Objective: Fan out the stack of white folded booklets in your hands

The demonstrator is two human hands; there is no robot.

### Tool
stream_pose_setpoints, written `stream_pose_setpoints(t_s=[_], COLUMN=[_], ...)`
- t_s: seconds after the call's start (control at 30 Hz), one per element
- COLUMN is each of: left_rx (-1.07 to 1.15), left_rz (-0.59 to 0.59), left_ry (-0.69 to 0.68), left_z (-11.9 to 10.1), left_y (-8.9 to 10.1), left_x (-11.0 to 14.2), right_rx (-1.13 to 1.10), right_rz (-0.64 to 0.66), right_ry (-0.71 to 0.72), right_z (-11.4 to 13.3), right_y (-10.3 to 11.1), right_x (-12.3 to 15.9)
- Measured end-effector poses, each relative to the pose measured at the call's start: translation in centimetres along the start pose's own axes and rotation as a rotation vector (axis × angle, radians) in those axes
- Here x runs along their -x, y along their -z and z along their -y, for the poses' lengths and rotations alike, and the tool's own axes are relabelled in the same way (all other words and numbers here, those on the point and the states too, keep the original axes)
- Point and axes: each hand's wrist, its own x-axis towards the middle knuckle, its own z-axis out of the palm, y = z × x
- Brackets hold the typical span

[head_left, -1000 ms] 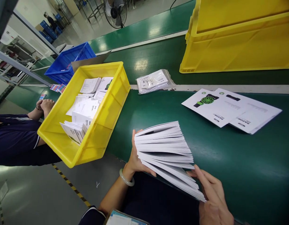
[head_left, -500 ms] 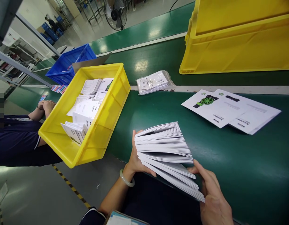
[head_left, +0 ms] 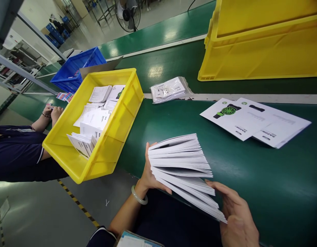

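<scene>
A thick fanned stack of white booklets (head_left: pixel 182 166) stands on its edge at the near side of the green belt (head_left: pixel 251 171). My left hand (head_left: pixel 148 176) grips the stack's left end, thumb on top and fingers underneath. My right hand (head_left: pixel 236 214) rests at the lower right corner, its fingertips touching the edges of the lowest booklets there. A pale bangle (head_left: pixel 138 196) circles my left wrist.
A yellow bin (head_left: pixel 117 130) of white leaflets overhangs the belt's left edge. Two printed sheets (head_left: pixel 253 120) with a green fan picture lie at the right. A bagged leaflet pile (head_left: pixel 168 90) sits mid-belt. A large yellow crate (head_left: pixel 261 51) and a blue crate (head_left: pixel 76 67) stand behind. A seated co-worker's hands (head_left: pixel 51 111) are at left.
My right hand's fingers shifted slightly along the stack's lower right edges. The co-worker's hands at the left moved a little. The stack and my left hand stayed put.
</scene>
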Motion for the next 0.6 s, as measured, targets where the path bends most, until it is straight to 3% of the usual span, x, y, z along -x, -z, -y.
stream_pose_setpoints(t_s=[0.23,0.6], left_rx=[0.002,-0.065], left_rz=[-0.01,0.017], left_ry=[0.039,0.006], left_z=[-0.11,0.1], left_y=[-0.11,0.22], left_x=[0.14,0.07], right_rx=[0.212,0.02], right_rz=[0.103,-0.016], right_ry=[0.004,-0.078], right_z=[0.04,-0.24], right_y=[0.89,0.15], right_x=[-0.1,-0.47])
